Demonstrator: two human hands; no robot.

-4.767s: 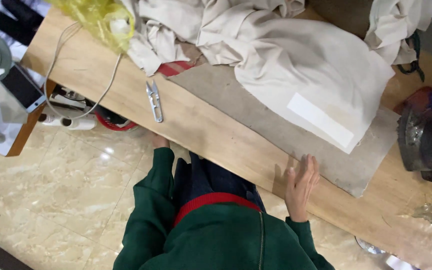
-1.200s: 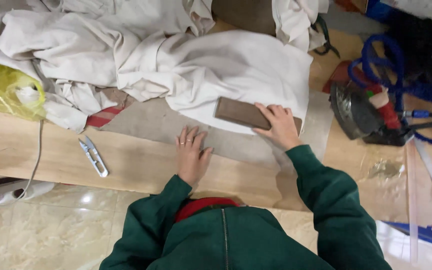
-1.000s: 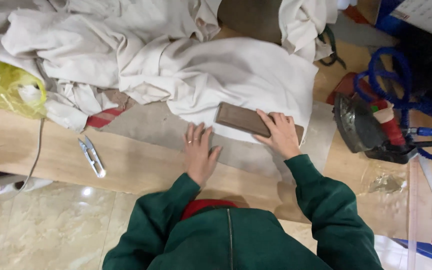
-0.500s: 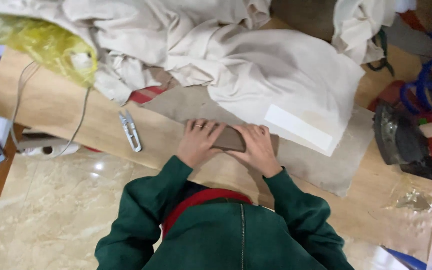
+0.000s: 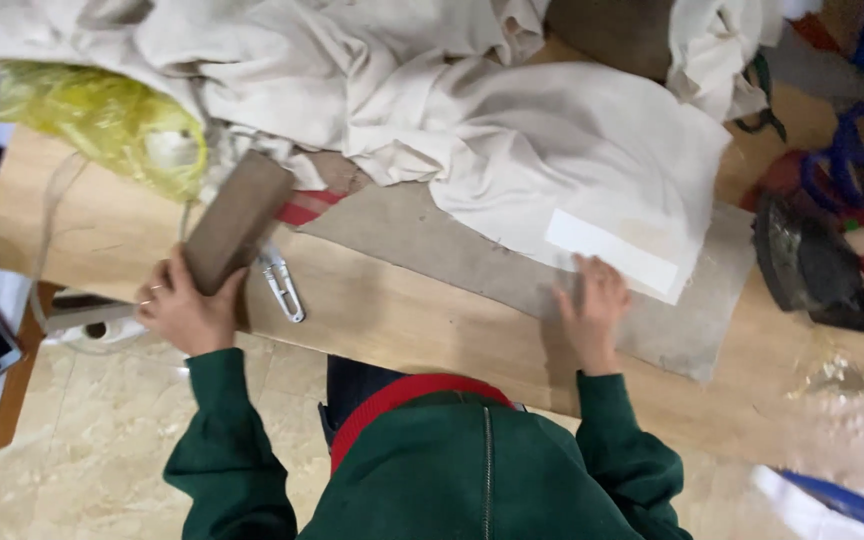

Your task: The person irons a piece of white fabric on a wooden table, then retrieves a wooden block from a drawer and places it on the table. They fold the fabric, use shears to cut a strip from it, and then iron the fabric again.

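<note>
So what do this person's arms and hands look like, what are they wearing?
Both arms are in long dark green sleeves of a zip-front top with a red band at the collar. The sleeves end in ribbed cuffs at the wrists. The left hand is bare, with what looks like a ring on one finger. The right hand is bare too, no glove.

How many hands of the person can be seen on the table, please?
2. The left hand is at the table's near edge and grips a brown block. The right hand lies flat on the grey mat, below the cream cloth. No other hands show.
</note>
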